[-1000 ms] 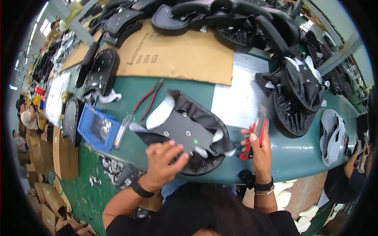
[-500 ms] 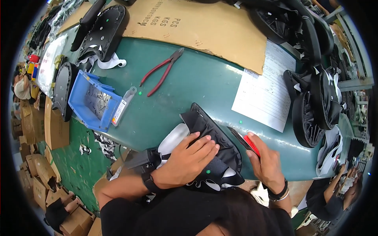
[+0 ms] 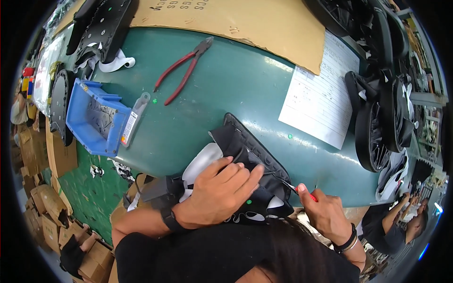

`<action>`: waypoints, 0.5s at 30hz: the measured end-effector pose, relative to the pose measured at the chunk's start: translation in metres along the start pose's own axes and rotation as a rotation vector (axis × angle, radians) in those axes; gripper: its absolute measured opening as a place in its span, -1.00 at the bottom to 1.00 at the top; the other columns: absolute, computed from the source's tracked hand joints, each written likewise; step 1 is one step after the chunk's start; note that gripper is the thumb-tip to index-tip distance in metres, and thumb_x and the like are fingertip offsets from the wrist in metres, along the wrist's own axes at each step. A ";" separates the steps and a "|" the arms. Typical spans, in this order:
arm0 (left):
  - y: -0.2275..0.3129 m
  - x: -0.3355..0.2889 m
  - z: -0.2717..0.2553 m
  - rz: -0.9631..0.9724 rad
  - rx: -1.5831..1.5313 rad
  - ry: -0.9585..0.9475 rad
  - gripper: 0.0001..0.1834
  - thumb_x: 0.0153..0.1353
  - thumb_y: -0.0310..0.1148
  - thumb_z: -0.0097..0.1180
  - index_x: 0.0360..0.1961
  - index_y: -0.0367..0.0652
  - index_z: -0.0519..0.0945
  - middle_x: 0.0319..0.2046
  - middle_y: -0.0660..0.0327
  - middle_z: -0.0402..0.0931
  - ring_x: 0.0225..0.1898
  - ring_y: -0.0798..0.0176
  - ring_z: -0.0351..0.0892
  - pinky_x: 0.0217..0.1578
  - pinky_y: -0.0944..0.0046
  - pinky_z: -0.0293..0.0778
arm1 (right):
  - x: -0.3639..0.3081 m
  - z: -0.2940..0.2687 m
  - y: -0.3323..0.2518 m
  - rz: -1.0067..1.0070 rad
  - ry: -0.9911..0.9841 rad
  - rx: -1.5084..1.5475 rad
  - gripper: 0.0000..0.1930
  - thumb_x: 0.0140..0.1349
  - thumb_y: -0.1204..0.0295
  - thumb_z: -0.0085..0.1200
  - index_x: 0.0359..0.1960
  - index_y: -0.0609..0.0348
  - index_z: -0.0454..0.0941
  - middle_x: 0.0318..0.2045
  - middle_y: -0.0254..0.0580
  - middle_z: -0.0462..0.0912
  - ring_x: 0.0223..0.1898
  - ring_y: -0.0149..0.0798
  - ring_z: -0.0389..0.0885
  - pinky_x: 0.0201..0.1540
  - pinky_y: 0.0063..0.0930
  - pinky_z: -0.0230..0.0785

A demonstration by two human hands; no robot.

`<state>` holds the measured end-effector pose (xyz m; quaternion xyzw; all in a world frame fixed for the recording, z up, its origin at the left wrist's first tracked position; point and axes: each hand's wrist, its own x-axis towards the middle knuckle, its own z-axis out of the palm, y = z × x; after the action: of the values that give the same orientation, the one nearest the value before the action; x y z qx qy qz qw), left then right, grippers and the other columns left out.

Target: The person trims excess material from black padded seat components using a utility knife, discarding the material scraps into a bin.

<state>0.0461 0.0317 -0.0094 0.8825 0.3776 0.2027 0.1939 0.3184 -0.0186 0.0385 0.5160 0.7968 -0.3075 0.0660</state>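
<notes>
On the near table edge, against my body, lies a black upholstered panel [image 3: 257,148] with a raised stapled-looking rim and a white strap [image 3: 203,162] at its left. My left hand [image 3: 219,191] rests over it, its fingers curled and pinching the loose black fabric. At the panel's right corner my right hand [image 3: 325,212] grips a red-handled utility knife [image 3: 311,195], its thin blade end touching the fabric beside the rim. The palm and fingers hide much of the handle.
Red-handled pliers [image 3: 186,70] lie farther back. At left stand a blue bin [image 3: 96,118] of small metal pieces and a clear tube [image 3: 134,120]. Cardboard [image 3: 226,28] and a written sheet [image 3: 321,94] cover the back; black padded parts [image 3: 373,118] pile up at right.
My right hand has brought the knife left and down onto the panel's edge. The left fingers have gone from lying flat to curling and pinching the fabric. The whole view has shifted slightly.
</notes>
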 end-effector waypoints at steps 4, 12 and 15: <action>-0.008 0.024 0.005 0.131 -0.033 -0.120 -0.76 -0.03 -0.31 0.26 -0.34 -0.16 0.57 -0.37 0.24 0.37 -0.30 0.21 0.37 -0.25 0.19 0.26 | -0.001 -0.002 0.006 0.016 0.081 0.069 -0.42 0.15 0.51 0.13 0.27 -0.11 0.39 -0.57 -0.10 0.43 -0.64 -0.04 0.48 -0.58 -0.23 0.33; -0.002 0.034 0.017 0.002 -0.258 -0.137 -0.76 0.00 -0.28 0.30 -0.61 -0.12 0.49 -0.60 0.27 0.32 -0.46 0.19 0.33 -0.35 0.19 0.18 | 0.029 -0.014 0.015 -0.061 0.045 0.138 -0.44 0.17 0.45 0.20 0.26 -0.01 0.41 -0.62 -0.19 0.42 -0.64 -0.11 0.45 -0.57 -0.24 0.26; -0.011 0.037 0.013 0.030 -0.387 -0.168 -0.71 0.03 -0.31 0.27 -0.71 -0.12 0.46 -0.60 0.27 0.30 -0.42 0.21 0.34 -0.35 0.20 0.19 | 0.026 -0.010 0.018 -0.093 0.024 0.124 -0.41 0.18 0.43 0.19 0.29 -0.06 0.38 -0.66 -0.23 0.39 -0.67 -0.12 0.44 -0.61 -0.23 0.24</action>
<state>0.0697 0.0642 -0.0183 0.8482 0.3008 0.2000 0.3875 0.3243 0.0127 0.0274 0.4852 0.8000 -0.3528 0.0099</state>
